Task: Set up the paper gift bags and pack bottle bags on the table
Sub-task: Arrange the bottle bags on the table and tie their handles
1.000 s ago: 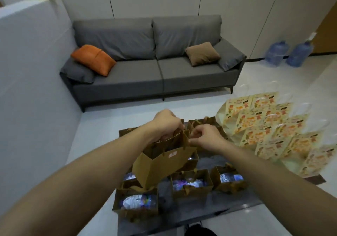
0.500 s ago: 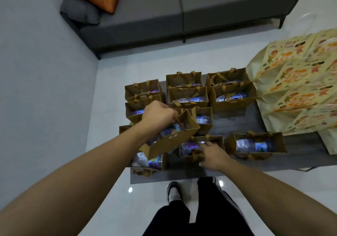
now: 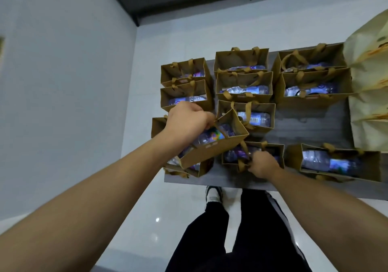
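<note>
— What do we have in our left hand (image 3: 186,122)?

— Its fingers are curled round the ribbon handles of a brown kraft-paper gift bag (image 3: 212,145). We hold that bag tilted above the front left part of the dark grey table (image 3: 310,124), its open mouth showing a clear plastic water bottle (image 3: 210,136) with a colourful label lying inside.

— And our right hand (image 3: 262,164)?

— It sits at the front edge of the table, fingers pinching the brown ribbon handle of a second kraft bag (image 3: 270,149), which stands on the table just beside the tilted one.

— Where are the rest?

— More brown paper bags (image 3: 244,84) with bottles in them stand in rows towards the back edge, close together. One wide bag (image 3: 340,162) stands alone at the front right. Pale yellow printed bags (image 3: 369,95) lie stacked over the right edge. Below the front edge we see our black trousers (image 3: 241,240) and one shoe (image 3: 213,195) on the glossy white floor (image 3: 147,219).
</note>
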Available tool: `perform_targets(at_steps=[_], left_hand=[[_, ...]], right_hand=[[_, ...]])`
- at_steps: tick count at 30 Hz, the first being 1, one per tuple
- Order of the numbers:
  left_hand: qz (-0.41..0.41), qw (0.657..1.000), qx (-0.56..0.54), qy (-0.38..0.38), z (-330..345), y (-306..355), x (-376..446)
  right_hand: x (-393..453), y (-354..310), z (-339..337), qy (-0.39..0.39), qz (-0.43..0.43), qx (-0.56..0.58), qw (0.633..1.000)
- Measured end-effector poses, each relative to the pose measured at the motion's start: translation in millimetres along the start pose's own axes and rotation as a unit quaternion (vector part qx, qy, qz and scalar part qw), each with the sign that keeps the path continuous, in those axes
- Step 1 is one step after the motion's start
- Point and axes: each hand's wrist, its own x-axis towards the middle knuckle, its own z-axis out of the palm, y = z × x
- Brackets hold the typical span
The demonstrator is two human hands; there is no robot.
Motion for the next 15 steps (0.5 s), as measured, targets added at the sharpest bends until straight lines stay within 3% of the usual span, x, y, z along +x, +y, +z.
perform_targets(at_steps=[10, 15], left_hand=[[0.051, 0.997, -0.048, -0.017, -21, -14, -19], [0.099, 0.991, -0.069, -0.052, -32, -16, -34]], right_hand=[[-69, -24, -42, 0.068, 0.007, 0.096, 0.993], [-121, -39, -45, 0.061, 0.009, 0.024, 0.998]])
